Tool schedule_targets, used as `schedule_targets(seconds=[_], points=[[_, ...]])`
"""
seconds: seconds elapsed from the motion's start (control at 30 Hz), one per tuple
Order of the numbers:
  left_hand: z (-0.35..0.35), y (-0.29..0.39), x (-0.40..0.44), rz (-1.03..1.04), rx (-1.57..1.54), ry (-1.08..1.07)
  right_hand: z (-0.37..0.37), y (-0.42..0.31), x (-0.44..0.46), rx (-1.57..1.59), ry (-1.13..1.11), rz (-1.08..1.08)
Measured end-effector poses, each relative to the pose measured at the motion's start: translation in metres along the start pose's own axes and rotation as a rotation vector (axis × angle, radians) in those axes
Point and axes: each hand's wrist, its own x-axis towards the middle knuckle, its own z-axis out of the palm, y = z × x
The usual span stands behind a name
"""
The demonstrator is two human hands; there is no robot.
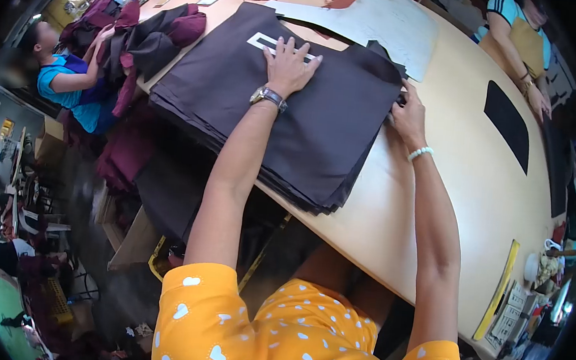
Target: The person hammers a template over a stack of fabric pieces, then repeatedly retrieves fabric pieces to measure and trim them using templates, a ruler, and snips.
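A thick stack of dark fabric pieces (318, 142) lies on the pale table, its near corner reaching the table's edge. On the top piece rests a white template (260, 40) shaped like a rectangular frame with a slot. My left hand (290, 70) is spread flat over the template and the cloth, its fingers apart and partly covering the template. At the stack's right edge, my right hand (409, 116) has its fingers curled on the fabric edge near the corner; the fingertips are partly hidden.
White sheet material (380, 35) lies behind the stack. A black fabric piece (507, 126) is on the right, near a co-worker (519, 42). A yellow ruler (498, 291) lies along the right edge. At left, another person (72, 82) handles maroon and dark cloth (154, 37).
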Motion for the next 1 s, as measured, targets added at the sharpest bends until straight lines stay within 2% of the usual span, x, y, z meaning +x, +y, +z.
schedule_targets(seconds=[0.13, 0.23, 0.27, 0.37, 0.4, 0.5, 0.53, 0.57, 0.6, 0.63, 0.7, 0.8, 0.9, 0.93, 0.97, 1.0], points=[[-0.001, 0.001, -0.003, 0.03, 0.004, 0.046, -0.041, 0.014, -0.012, -0.019, 0.075, 0.033], [-0.003, 0.002, -0.003, 0.014, 0.032, -0.009, -0.078, 0.034, -0.022, 0.034, 0.14, 0.072], [0.0, 0.002, -0.002, 0.012, 0.038, 0.007, -0.089, 0.038, -0.024, 0.138, 0.144, 0.157], [0.0, 0.002, -0.002, 0.011, 0.044, -0.002, -0.103, 0.021, -0.026, 0.394, 0.173, 0.148], [0.001, 0.002, -0.003, 0.023, 0.028, 0.048, -0.101, 0.002, -0.026, 0.474, 0.161, 0.116], [-0.001, 0.003, -0.003, 0.018, 0.022, 0.02, -0.068, -0.045, -0.017, 0.594, 0.109, -0.036], [0.001, 0.002, -0.002, 0.02, 0.024, 0.016, -0.056, -0.061, -0.016, 0.58, 0.051, -0.041], [0.001, 0.001, -0.001, 0.023, 0.018, 0.012, -0.038, -0.065, -0.011, 0.441, 0.055, -0.103], [0.001, 0.0, -0.001, 0.025, 0.013, 0.006, -0.028, -0.079, -0.012, 0.336, 0.028, -0.064], [0.0, 0.0, -0.001, 0.027, 0.006, 0.001, -0.01, -0.079, -0.01, 0.321, 0.087, -0.113], [-0.001, 0.0, 0.0, 0.032, 0.011, -0.023, 0.012, -0.068, -0.004, 0.248, 0.091, 0.017], [-0.005, 0.0, 0.002, 0.012, 0.019, -0.078, 0.018, -0.036, -0.008, 0.031, -0.022, 0.06], [0.002, -0.004, 0.007, -0.012, -0.045, -0.129, 0.016, -0.033, -0.034, -0.336, 0.035, -0.121], [-0.001, -0.007, 0.009, 0.01, -0.168, -0.108, 0.01, -0.029, -0.04, -0.192, -0.064, -0.123], [-0.005, -0.014, 0.011, 0.018, -0.283, -0.087, 0.006, -0.027, -0.052, -0.028, -0.02, -0.224], [-0.004, -0.026, 0.018, 0.08, -0.483, 0.068, -0.003, -0.03, -0.07, 0.011, -0.069, -0.246]])
